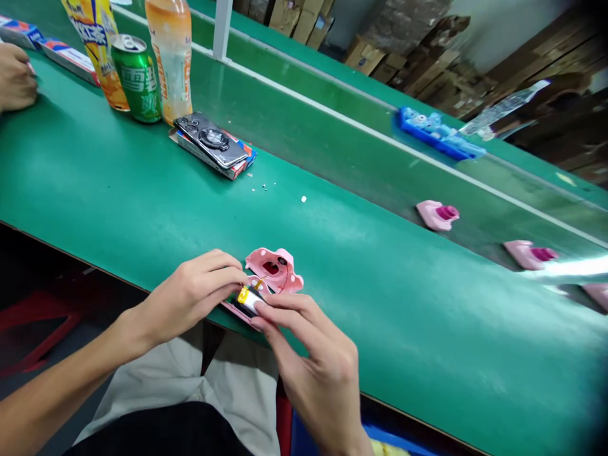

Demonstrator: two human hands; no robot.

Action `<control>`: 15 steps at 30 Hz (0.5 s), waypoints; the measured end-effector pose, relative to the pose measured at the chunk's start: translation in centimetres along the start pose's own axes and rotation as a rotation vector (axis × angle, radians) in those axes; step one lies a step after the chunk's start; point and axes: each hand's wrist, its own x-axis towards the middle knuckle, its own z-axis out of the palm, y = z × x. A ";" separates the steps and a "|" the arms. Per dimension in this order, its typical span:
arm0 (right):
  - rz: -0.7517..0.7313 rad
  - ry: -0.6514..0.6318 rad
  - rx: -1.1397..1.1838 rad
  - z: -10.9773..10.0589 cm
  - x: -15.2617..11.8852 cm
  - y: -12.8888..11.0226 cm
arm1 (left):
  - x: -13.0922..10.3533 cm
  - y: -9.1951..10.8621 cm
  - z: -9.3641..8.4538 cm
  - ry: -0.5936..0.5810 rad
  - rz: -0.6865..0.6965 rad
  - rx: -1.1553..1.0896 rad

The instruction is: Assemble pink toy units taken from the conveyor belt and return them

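Observation:
An opened pink plastic casing lies near the table's front edge, with both hands at it. Its upper half [287,280] is folded back, showing a dark opening and a thin red wire. In the lower half [237,311] sits a small white battery [249,300] with yellow tape at one end, above dark parts. My left hand [197,285] has its fingers closed at the casing's left side, its fingertips by the yellow tape. My right hand [308,354] grips the lower half from the right, index finger against the battery and thumb at the casing's near edge.
A phone [216,140] rests on a flat box [232,172], near a green can [137,79], an orange bottle [171,57] and a yellow drink pack [102,44]. Another person's hand [16,77] is at left. Pink parts [434,215] and a blue tray [439,139] lie beyond.

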 end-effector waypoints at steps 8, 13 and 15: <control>-0.038 0.037 -0.126 1.5 -1.7 0.1 | 0.2 0.0 0.6 -0.004 -0.101 -0.005; -0.029 0.055 -0.153 1.8 -1.1 0.2 | 0.3 0.0 0.6 -0.037 -0.151 -0.006; -0.045 0.042 -0.154 1.9 -1.0 0.3 | 0.1 -0.1 0.7 -0.022 -0.140 0.008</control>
